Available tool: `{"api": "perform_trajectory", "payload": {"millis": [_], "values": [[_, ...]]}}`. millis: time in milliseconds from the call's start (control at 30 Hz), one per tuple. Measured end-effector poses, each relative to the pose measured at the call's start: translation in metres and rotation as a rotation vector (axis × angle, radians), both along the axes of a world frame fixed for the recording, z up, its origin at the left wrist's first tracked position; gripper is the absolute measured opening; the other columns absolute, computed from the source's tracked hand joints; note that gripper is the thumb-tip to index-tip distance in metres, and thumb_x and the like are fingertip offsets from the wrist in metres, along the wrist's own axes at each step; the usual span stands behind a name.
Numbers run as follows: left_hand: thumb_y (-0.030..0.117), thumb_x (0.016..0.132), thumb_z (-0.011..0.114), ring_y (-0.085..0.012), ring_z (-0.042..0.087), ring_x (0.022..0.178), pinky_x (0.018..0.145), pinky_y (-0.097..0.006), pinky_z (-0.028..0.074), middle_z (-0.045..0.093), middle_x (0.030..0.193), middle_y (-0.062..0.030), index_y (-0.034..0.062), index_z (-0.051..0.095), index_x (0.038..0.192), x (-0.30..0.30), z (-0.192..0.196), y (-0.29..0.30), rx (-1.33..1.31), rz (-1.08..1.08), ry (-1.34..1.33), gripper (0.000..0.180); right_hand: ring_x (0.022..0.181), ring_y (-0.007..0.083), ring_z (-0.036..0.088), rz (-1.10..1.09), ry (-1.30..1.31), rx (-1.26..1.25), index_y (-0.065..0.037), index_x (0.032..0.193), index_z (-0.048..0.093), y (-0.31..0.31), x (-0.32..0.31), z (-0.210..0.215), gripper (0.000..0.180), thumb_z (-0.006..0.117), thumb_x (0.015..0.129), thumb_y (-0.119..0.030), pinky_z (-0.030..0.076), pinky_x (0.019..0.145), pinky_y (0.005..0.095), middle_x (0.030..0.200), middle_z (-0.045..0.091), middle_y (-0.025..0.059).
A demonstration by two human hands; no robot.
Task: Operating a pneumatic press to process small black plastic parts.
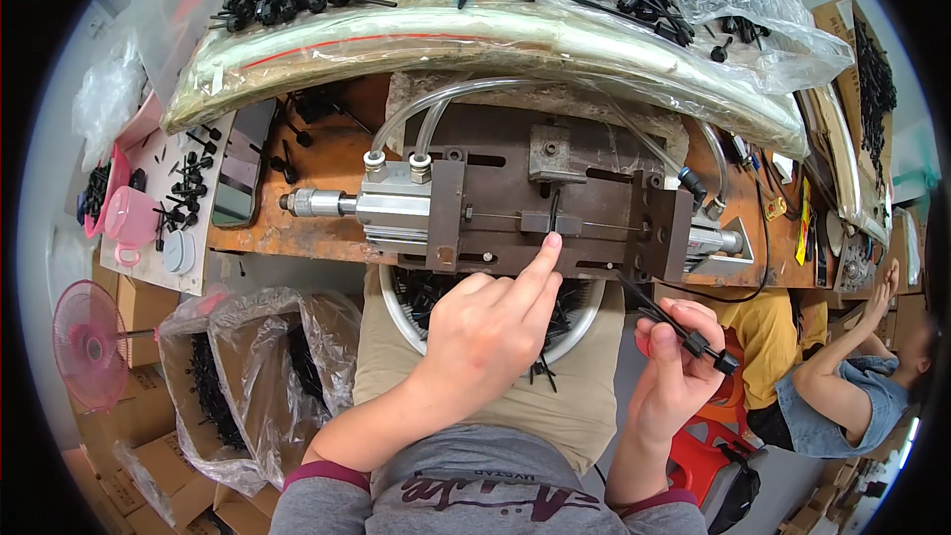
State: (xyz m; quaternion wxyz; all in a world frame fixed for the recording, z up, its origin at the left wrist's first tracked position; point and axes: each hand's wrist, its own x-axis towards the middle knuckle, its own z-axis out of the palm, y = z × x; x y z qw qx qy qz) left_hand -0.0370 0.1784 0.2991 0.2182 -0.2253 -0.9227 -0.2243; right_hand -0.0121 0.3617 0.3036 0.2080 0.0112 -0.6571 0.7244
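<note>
My left hand (485, 327) reaches to the metal clamping fixture (475, 144) on the bench. Its index fingertip rests at the lower end of a slim black plastic part (555, 210), which stands in the small block at the fixture's middle. The other fingers of that hand are loosely bent, with nothing seen in them. Off to the right, my right hand (674, 376) is closed on a black stemmed plastic piece (696, 343); its thin stem points up and left, its knobbed end down and right. A white-rimmed basin (393, 315) of similar black pieces sits on my lap, partly under my left hand.
Air cylinders (394, 206) with clear hoses flank the fixture. Behind it lies a plastic-covered ledge (475, 40) heaped with black pieces. A phone (243, 163) and pink cup (132, 216) are at left, above a pink fan (91, 345) and a lined box (253, 376). Another person (842, 386) sits at right.
</note>
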Motion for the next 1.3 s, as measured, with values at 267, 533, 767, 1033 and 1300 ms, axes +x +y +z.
{"api": "perform_trajectory", "payload": {"millis": [267, 533, 767, 1033, 1300], "values": [[-0.002, 0.073, 0.072, -0.0194, 0.067, 0.081, 0.073, -0.028, 0.055, 0.062, 0.116, -0.0111, -0.0030, 0.067, 0.092, 0.000, 0.004, 0.000, 0.447, -0.063, -0.209, 0.019, 0.083, 0.0194, 0.060, -0.119, 0.122, 0.336, 0.000, 0.093, 0.063, 0.001, 0.002, -0.005, 0.022, 0.073, 0.074, 0.007, 0.054, 0.070, 0.0290, 0.097, 0.059, 0.0126], [-0.019, 0.075, 0.064, -0.0276, 0.062, 0.104, 0.087, -0.040, 0.056, 0.059, 0.103, -0.0156, 0.0007, 0.045, 0.116, 0.022, 0.009, -0.017, 1.616, -0.320, -1.019, 0.049, 0.080, 0.0239, 0.065, -0.095, 0.443, 0.881, -0.001, 0.093, 0.071, -0.009, 0.002, -0.002, 0.021, 0.072, 0.072, 0.004, 0.056, 0.068, 0.0325, 0.097, 0.059, 0.0106], [-0.003, 0.070, 0.079, -0.0081, 0.053, 0.069, 0.057, -0.019, 0.040, 0.060, 0.102, -0.0075, 0.0043, 0.056, 0.111, 0.028, 0.010, -0.011, 1.256, -0.434, -0.836, 0.047, 0.080, 0.0241, 0.066, 0.002, 0.595, 0.967, 0.001, 0.094, 0.072, -0.017, -0.004, -0.001, 0.027, 0.070, 0.066, 0.000, 0.060, 0.068, 0.0333, 0.098, 0.061, 0.0107], [-0.003, 0.068, 0.077, -0.0070, 0.047, 0.054, 0.046, -0.022, 0.040, 0.062, 0.095, -0.0086, 0.0022, 0.068, 0.102, 0.025, 0.015, -0.012, 0.617, -0.251, -0.258, 0.035, 0.074, 0.0236, 0.068, -0.054, 0.549, 0.944, 0.002, 0.094, 0.072, -0.018, -0.008, -0.005, 0.028, 0.069, 0.066, 0.004, 0.056, 0.063, 0.0292, 0.099, 0.067, 0.0154], [0.007, 0.073, 0.071, -0.0140, 0.065, 0.064, 0.054, -0.026, 0.051, 0.060, 0.127, -0.0083, 0.0028, 0.067, 0.099, 0.006, 0.004, -0.011, 0.020, -0.051, -0.100, 0.026, 0.087, 0.0290, 0.068, -0.027, 0.450, 0.807, 0.005, 0.102, 0.068, -0.005, -0.005, -0.010, 0.032, 0.069, 0.069, 0.007, 0.056, 0.073, 0.0314, 0.107, 0.063, 0.0199]]}}
